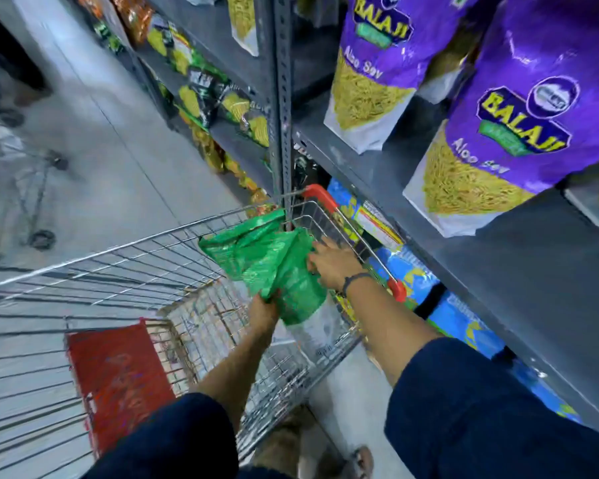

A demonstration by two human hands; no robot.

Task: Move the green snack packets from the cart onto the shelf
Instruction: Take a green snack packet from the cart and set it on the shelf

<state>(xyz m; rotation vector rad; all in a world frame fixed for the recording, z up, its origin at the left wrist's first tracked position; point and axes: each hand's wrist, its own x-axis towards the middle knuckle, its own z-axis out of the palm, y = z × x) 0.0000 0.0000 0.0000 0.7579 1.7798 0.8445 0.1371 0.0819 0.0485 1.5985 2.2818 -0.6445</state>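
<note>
Green snack packets (267,257) are bunched above the wire cart (125,264), near its red-handled end. From below, my left hand (263,311) grips the bottom edge of the bunch. My right hand (331,262) presses against the packets' right side, fingers on the plastic. The grey metal shelf (464,243) stands to my right, and the cart's red handle (357,236) is close against it.
Purple Balaji Aloo Sev bags (519,133) stand on the shelf above the cart. Blue packets (412,271) fill the shelf below. Mixed snack bags (208,95) line the shelves further along. A red flap (118,382) lies in the cart. Another trolley (32,181) stands at left in the aisle.
</note>
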